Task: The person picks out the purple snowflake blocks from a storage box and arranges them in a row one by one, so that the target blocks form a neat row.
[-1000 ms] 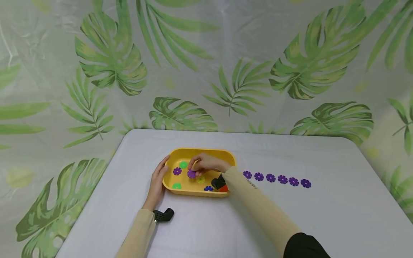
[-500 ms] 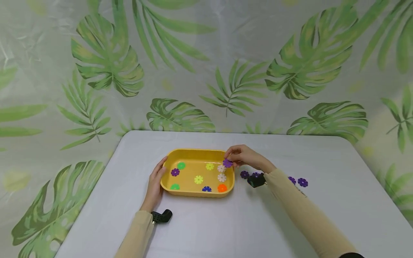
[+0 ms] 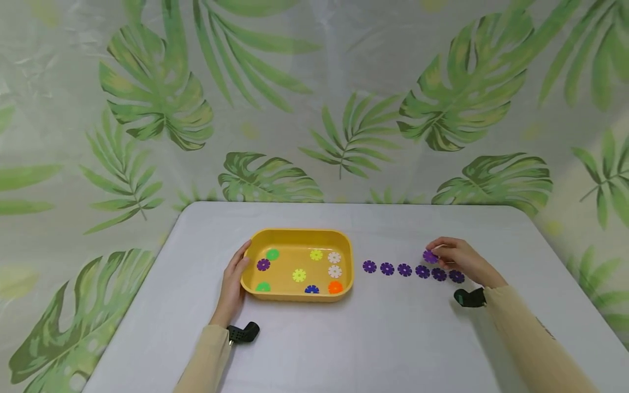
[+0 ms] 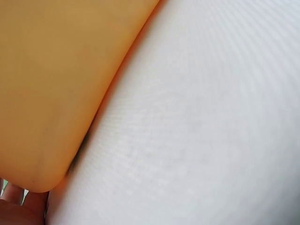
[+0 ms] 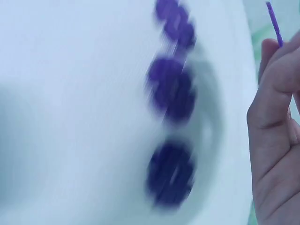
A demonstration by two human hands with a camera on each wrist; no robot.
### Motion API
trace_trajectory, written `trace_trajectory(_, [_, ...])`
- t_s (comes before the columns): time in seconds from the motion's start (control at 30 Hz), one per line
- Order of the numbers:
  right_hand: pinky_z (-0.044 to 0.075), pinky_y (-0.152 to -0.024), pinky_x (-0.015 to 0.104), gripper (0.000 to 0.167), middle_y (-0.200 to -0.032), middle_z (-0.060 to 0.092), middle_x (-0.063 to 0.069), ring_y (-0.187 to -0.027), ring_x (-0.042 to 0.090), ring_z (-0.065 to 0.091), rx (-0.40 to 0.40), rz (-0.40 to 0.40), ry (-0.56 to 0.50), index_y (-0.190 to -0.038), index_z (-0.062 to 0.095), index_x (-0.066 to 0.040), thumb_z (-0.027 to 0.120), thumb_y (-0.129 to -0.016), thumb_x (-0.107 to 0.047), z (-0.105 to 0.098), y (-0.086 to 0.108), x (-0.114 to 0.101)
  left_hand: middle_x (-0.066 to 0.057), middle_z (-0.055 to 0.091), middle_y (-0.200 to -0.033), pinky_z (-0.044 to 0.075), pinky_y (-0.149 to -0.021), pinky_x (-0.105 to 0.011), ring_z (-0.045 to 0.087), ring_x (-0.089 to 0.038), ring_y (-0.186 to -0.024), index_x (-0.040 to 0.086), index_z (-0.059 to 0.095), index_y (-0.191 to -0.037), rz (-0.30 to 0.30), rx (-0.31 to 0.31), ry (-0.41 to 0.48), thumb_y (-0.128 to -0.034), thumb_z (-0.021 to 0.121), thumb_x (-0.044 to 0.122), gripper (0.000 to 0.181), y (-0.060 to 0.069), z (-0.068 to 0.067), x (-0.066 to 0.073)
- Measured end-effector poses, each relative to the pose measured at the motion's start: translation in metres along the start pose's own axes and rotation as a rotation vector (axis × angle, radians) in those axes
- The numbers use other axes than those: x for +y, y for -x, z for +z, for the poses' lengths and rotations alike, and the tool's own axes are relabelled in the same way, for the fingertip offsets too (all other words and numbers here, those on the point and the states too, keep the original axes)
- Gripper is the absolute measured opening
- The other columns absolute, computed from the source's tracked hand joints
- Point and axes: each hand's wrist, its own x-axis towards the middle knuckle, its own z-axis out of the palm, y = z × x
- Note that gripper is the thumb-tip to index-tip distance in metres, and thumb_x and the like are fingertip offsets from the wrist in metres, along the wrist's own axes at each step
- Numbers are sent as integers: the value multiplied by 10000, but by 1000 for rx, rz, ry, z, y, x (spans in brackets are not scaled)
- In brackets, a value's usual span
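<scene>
My right hand (image 3: 462, 258) pinches a purple snowflake disc (image 3: 429, 256) between thumb and fingers, above the right part of a row of purple snowflake discs (image 3: 404, 270) on the table. In the right wrist view the held disc (image 5: 274, 23) shows edge-on at the fingertips, with the blurred row to its left. My left hand (image 3: 232, 281) rests along the left end of a yellow tray (image 3: 295, 298), its fingers extended against the side. The tray's outer wall (image 4: 61, 93) fills much of the left wrist view, with a few fingers (image 4: 21, 208) at the lower corner.
Inside the tray lie loose discs, among them a purple disc (image 3: 263, 265), an orange disc (image 3: 335, 287), a blue disc (image 3: 312, 289) and white, yellow and green ones. A white cloth covers the table (image 3: 304, 344). A leaf-patterned curtain (image 3: 275, 98) hangs behind.
My right hand has picked up a purple disc from the tray and carried it rightward over the tray's edge to the row's right part. My left hand has stayed at the tray.
</scene>
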Motion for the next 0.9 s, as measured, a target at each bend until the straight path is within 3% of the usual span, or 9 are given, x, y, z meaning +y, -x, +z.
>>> trace_trajectory(0.2, [502, -571, 265, 326, -846, 540, 51, -642, 108, 519, 132, 50, 60, -1168, 481, 161, 446, -1007, -120, -33, 33, 34, 74, 316, -1509, 278, -1094, -222, 241, -93, -1389, 199, 405, -1461, -1, 6, 5, -1040, 409, 290, 431, 1, -1, 0])
trace_trajectory(0.4, [514, -559, 258, 312, -798, 553, 57, -621, 124, 541, 180, 120, 176, -1159, 482, 171, 421, -999, -90, -43, 50, 50, 80, 311, -1510, 280, -1092, -221, 233, -92, -1392, 209, 403, -1462, -9, 5, 7, -1039, 409, 292, 431, 1, -1, 0])
trace_trajectory(0.7, [527, -559, 264, 293, -830, 574, 94, -630, 149, 560, 243, 96, 374, -1119, 532, 148, 430, -986, -93, -39, 49, 41, 76, 316, -1507, 275, -1094, -222, 234, -90, -1391, 202, 406, -1461, -11, 12, 14, -1041, 405, 278, 426, 0, 0, -1])
trace_trajectory(0.8, [532, -565, 274, 315, -859, 579, 135, -639, 162, 566, 264, 71, 365, -1152, 528, 140, 428, -989, -111, -31, 43, 31, 79, 319, -1505, 269, -1099, -224, 234, -86, -1391, 202, 408, -1460, -10, 15, 10, -1041, 407, 281, 426, -1, 0, -1])
trace_trajectory(0.9, [547, -598, 300, 345, -938, 576, 189, -671, 196, 580, 236, 24, 304, -1200, 505, 138, 418, -1003, -131, -17, 34, 16, 82, 317, -1506, 266, -1104, -236, 234, -83, -1389, 209, 404, -1462, -14, 13, 8, -1039, 410, 291, 431, -1, 1, 0])
